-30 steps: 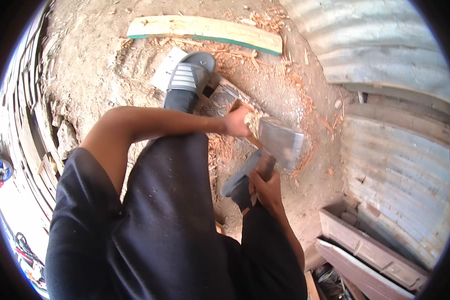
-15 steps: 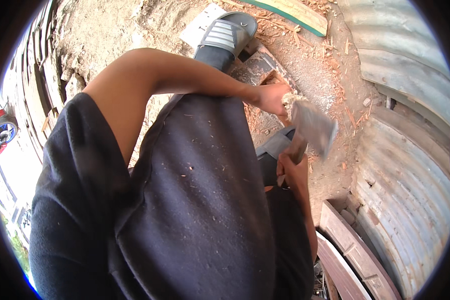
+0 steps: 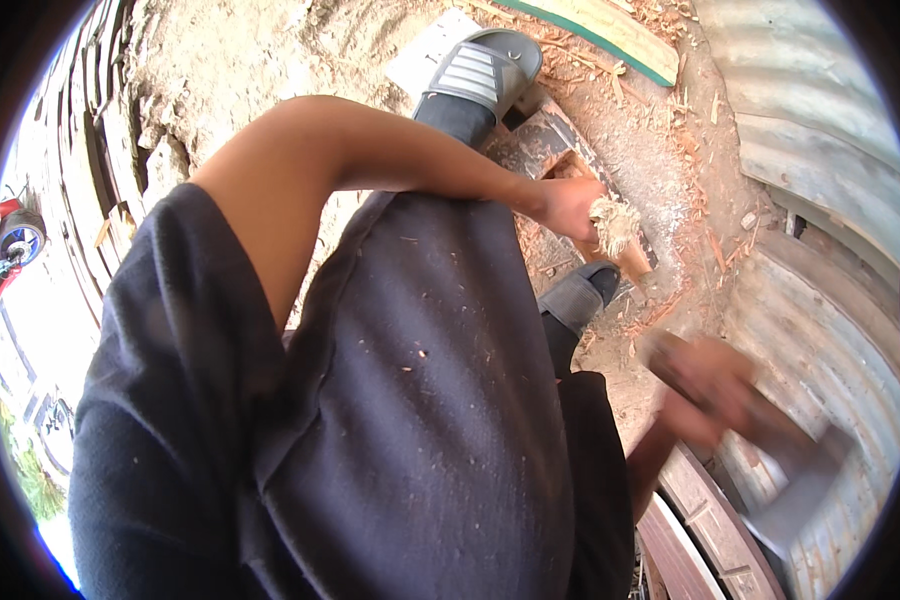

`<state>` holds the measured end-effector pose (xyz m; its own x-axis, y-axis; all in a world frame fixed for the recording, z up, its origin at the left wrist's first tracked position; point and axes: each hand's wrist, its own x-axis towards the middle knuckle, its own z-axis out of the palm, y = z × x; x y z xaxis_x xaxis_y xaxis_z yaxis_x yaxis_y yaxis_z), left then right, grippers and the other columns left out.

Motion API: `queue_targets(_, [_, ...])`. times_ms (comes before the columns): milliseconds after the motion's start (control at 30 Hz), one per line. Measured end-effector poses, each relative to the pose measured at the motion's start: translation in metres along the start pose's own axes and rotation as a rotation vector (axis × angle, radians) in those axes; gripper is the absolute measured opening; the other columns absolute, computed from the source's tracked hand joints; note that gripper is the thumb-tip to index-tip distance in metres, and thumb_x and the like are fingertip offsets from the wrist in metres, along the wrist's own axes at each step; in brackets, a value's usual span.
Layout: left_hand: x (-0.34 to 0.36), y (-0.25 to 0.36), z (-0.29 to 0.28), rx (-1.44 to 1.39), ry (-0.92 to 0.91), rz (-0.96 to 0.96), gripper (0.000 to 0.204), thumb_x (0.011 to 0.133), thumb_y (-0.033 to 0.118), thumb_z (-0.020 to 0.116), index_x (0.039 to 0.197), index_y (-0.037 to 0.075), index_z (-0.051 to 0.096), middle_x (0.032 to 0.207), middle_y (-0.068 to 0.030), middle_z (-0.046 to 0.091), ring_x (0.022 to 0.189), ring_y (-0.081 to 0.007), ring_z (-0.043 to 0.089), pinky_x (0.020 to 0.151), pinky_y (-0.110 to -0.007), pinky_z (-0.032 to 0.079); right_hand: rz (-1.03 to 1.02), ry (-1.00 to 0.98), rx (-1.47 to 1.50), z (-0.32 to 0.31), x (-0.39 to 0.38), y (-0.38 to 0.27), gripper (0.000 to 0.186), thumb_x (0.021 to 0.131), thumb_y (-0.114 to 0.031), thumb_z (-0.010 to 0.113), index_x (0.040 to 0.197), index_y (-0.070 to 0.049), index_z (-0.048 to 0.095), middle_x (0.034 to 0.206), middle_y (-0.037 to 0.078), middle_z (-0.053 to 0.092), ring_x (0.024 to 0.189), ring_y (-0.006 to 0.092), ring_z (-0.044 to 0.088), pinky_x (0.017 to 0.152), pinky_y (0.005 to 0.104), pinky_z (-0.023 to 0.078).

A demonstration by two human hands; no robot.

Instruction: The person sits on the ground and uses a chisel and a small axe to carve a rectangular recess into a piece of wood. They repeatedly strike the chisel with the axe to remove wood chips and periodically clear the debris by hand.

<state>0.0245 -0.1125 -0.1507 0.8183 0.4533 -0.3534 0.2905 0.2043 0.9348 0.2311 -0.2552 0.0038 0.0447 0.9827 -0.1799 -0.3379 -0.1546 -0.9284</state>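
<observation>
My left hand [image 3: 572, 207] is closed around an upright chisel [image 3: 616, 226] with a pale, frayed wooden handle end; its blade is hidden below my fist. It stands over a timber [image 3: 598, 160] with dark, worn paint and a cut recess [image 3: 566, 165]. Out to the lower right, my right hand [image 3: 712, 385] grips the wooden handle of a hatchet [image 3: 800, 495]. Motion smears this hand and the hatchet, whose broad grey head points away toward the metal sheet. Hatchet and chisel are well apart.
My sandalled feet [image 3: 470, 75] [image 3: 575, 300] rest by the timber. Wood chips lie over the dirt ground [image 3: 660, 150]. A green-edged board [image 3: 610, 40] lies at the far side. Corrugated metal sheets [image 3: 820, 330] stand along the right, with brown panels [image 3: 715, 520] at the lower right.
My right hand has swung the hatchet from beside the chisel's frayed end out to the lower right. My left hand keeps its hold on the chisel. The whole view has shifted slightly.
</observation>
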Motion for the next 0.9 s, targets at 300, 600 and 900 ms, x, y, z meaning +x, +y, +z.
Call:
queue_targets(300, [0.019,-0.029,0.007,0.126,0.038,-0.063,0.055,0.07,0.024,0.074,0.115,0.002,0.052,0.114,-0.0228,0.052,0.108,-0.0293,0.052,0.089,-0.035,0.044,0.62,0.35,-0.172,0.025,-0.007,0.081,0.01,0.073,-0.01,0.052,0.075,-0.003,0.045,0.054,0.005,0.043,0.043,0.0134,0.043,0.043,0.0293,0.04])
queue_targets(600, [0.005,-0.039,0.003,0.2,0.052,0.268,0.044,0.071,0.022,0.073,0.108,0.004,0.055,0.102,-0.0177,0.055,0.096,-0.0282,0.055,0.08,-0.037,0.045,0.485,0.757,0.322,-0.011,-0.026,0.077,0.016,0.08,-0.02,0.05,0.073,-0.01,0.041,0.056,-0.001,0.035,0.043,0.0106,0.036,0.044,0.0283,0.037])
queue_targets(900, [0.011,-0.008,-0.012,0.138,-0.338,-0.066,0.055,0.072,0.022,0.074,0.116,0.001,0.049,0.111,-0.0226,0.054,0.103,-0.0291,0.055,0.087,-0.037,0.045,0.312,0.89,0.414,-0.034,-0.065,0.071,0.018,0.08,-0.022,0.051,0.07,-0.01,0.042,0.057,-0.001,0.035,0.045,0.0098,0.035,0.046,0.0263,0.035])
